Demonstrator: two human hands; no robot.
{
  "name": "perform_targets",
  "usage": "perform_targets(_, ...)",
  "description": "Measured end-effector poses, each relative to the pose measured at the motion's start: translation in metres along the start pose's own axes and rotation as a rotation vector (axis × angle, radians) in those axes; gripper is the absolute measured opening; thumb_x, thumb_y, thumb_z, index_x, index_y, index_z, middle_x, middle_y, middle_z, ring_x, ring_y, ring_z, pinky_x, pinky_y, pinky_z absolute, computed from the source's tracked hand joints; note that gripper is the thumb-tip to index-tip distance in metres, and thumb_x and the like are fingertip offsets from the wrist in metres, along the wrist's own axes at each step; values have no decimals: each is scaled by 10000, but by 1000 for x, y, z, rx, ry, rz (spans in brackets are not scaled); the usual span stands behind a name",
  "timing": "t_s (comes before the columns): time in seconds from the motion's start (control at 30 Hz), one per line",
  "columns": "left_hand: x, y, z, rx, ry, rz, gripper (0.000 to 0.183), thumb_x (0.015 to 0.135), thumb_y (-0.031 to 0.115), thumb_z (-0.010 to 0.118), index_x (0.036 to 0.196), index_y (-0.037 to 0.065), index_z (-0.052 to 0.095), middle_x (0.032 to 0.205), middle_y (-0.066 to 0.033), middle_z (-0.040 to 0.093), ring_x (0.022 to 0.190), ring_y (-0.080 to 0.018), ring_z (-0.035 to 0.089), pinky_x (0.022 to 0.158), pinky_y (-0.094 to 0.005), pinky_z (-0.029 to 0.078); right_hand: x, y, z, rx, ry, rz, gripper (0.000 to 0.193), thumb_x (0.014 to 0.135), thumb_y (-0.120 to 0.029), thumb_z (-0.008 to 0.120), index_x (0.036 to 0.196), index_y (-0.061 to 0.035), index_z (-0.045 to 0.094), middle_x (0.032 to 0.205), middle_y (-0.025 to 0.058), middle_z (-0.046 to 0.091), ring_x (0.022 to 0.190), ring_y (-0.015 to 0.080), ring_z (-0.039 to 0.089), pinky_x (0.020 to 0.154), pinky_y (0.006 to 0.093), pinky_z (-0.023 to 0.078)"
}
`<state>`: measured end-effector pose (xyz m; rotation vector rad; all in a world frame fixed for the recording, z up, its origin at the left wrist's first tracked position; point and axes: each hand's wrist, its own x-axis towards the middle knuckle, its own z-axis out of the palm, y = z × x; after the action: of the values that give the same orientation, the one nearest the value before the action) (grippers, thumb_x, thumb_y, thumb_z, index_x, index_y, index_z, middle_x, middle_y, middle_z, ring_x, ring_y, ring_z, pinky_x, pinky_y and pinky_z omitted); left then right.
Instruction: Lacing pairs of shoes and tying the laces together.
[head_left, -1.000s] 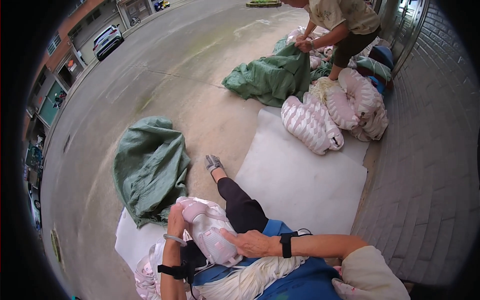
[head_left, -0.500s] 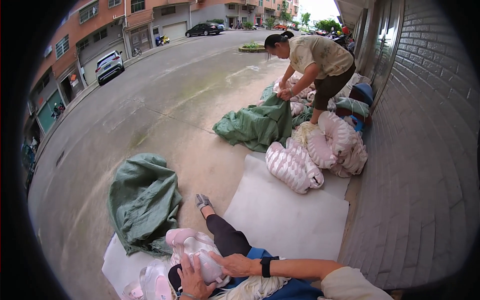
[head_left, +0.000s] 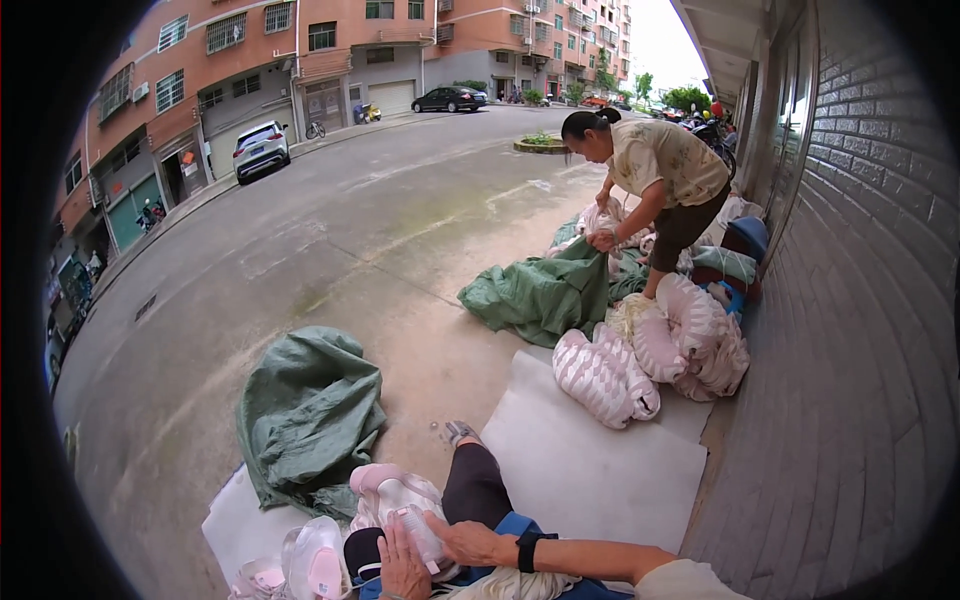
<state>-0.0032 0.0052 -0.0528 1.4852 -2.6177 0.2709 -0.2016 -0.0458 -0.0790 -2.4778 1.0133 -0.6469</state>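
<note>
Low in the view, a pink-and-white shoe upper [head_left: 421, 532] rests on my lap. My left hand [head_left: 403, 567] holds its near left side, fingers laid along it. From the right, my right hand [head_left: 472, 543] reaches to its other edge with fingers bent in; the fingertips are partly hidden against the upper. Cream-white laces [head_left: 510, 584] lie in a loose heap on my blue-covered lap under the right wrist. Just beyond the upper sits a bundle of similar pink-and-white uppers [head_left: 385, 482]. More pink-and-white shoe parts [head_left: 318, 562] lie to the left.
A crumpled green sack [head_left: 310, 410] stands ahead on the left. White sheeting [head_left: 590, 470] covers the ground. Farther off, a person [head_left: 665, 165] bends over another green sack [head_left: 545, 295] beside bundled uppers [head_left: 605, 375]. A grey wall [head_left: 860, 380] runs along the right.
The view has tilted up and turned left slightly, so the scene sits lower and farther right. Both hands stay at the upper; the left fingers are closer together. The other person still handles the sack.
</note>
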Motion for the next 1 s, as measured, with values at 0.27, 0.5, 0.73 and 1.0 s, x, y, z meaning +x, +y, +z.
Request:
perform_targets(0.27,22,8,-27,-341,-49,-53,696,783,136,556,1349,-154,273,1486,-343,179,1388,-513,169,1127,-598,102,1,-12,-34,185,-35,149,705,797,-82,547,1385,94,201,636,221,568,557,385,595,498,436,486)
perform_targets(0.5,13,4,-7,-199,-58,-30,591,839,126,500,1326,-158,323,1472,-355,209,1389,-510,181,1130,-595,121,14,-16,-51,204,-98,218,644,788,-53,526,1361,90,269,620,261,576,549,426,596,508,481,492)
perform_targets(0.73,5,12,-26,-78,-1,-50,582,846,158,499,1349,-106,371,1448,-304,317,1375,-482,250,1126,-596,152,22,-18,-32,220,-129,219,664,784,-80,545,1379,49,280,639,262,590,574,430,604,529,507,494)
perform_targets(1.0,34,34,-24,-220,-80,-74,631,851,122,498,1388,-121,273,1469,-324,235,1398,-452,208,1153,-533,149,31,-6,-70,273,-162,241,640,803,-123,550,1362,51,291,664,296,589,618,451,615,592,519,507)
